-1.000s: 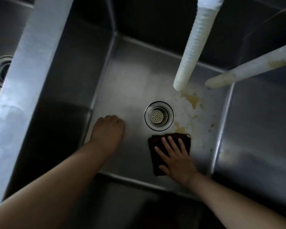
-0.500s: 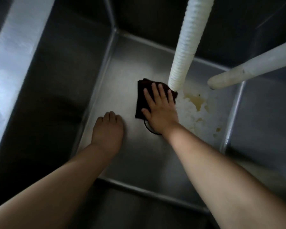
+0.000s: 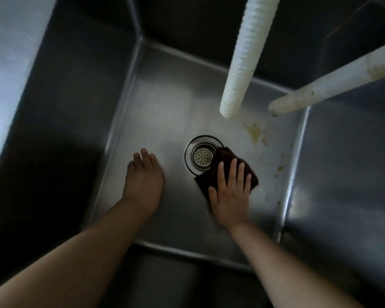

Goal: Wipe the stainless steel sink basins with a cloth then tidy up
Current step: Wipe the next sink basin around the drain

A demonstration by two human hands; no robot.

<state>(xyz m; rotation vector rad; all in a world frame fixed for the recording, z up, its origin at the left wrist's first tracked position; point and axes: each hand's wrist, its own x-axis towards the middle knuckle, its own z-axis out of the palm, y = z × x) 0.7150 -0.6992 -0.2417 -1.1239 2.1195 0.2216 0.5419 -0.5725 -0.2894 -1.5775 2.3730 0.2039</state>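
Observation:
I look down into a deep stainless steel sink basin (image 3: 169,112). A round drain strainer (image 3: 201,156) sits in the middle of its floor. My right hand (image 3: 230,192) presses flat on a dark brown cloth (image 3: 222,158) just right of the drain; the cloth's corner overlaps the drain rim. My left hand (image 3: 143,181) rests flat on the basin floor left of the drain, fingers together, holding nothing. Yellow-brown stains (image 3: 255,131) mark the floor to the right of the drain.
A white ribbed hose (image 3: 245,56) hangs down over the basin's far side. A smooth white pipe (image 3: 329,84) with a rusty smear reaches in from the right. The basin's steel rim (image 3: 9,70) runs along the left; walls rise steeply on all sides.
My right hand slid the cloth from the near floor up past the drain under the hose, then back down to the drain's right side. My left hand stayed planted.

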